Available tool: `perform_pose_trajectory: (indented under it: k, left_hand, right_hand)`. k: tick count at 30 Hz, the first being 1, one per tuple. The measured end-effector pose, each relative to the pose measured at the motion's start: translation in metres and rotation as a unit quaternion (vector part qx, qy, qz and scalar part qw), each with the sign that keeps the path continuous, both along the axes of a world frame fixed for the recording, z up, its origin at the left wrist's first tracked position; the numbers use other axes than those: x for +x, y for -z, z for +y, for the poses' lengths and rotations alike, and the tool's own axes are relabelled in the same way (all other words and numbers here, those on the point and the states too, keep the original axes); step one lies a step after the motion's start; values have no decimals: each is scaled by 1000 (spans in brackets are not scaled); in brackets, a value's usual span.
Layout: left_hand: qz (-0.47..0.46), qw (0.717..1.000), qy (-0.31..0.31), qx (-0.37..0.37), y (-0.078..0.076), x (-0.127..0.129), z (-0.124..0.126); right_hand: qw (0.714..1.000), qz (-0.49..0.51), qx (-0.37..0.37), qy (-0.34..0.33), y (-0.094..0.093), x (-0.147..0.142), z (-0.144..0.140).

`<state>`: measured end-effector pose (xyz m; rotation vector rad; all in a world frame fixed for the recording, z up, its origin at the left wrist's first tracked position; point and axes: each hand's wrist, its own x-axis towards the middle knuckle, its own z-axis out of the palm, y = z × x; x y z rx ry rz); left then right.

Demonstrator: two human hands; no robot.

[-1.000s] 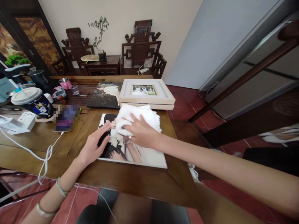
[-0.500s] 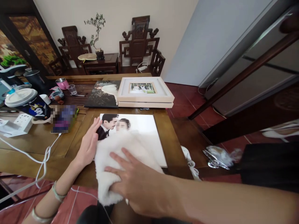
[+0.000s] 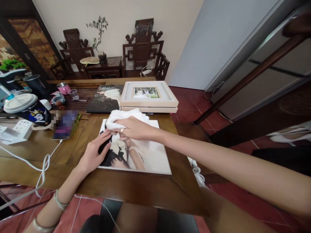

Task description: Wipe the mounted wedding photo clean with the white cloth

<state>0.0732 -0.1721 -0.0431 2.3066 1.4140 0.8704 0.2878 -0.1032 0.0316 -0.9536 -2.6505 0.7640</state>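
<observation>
A large photo print (image 3: 143,158) of a couple lies flat on the wooden table (image 3: 136,189), close to the near edge. My right hand (image 3: 132,128) presses a fluffy white cloth (image 3: 121,115) onto the print's far left part, fingers curled over the cloth. My left hand (image 3: 94,154) rests flat on the print's left edge, fingers spread, holding nothing. Part of the picture is hidden under both hands and the cloth.
Stacked pale wooden picture frames (image 3: 148,95) and a dark photo print (image 3: 105,98) lie just beyond. To the left are a phone (image 3: 64,124), white cables (image 3: 43,165), a power strip (image 3: 20,127), cups and a kettle. Carved chairs stand at the back wall.
My right hand has swept the cloth from the print's near edge back up to its far left part. My left hand has slid slightly further onto the print.
</observation>
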Motion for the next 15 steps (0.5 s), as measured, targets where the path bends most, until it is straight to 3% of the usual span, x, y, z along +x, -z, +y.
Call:
perform_pose_trajectory:
  k: [4,7,10,15]
  left_hand:
    - [11,1000,-19,5,0,1,0]
    - [5,1000,-14,8,-2,2,0]
    - [-8,1000,-2,3,-2,2,0]
    - [-16,1000,2,-4,-3,1,0]
  right_hand:
    - [999,-3,23,-32,-4,-32,16]
    - [999,-10,31,-39,-4,-34,20]
    - [999,-13,37,-33,-3,-13,19]
    - [998,-37,41,17,4,48,16]
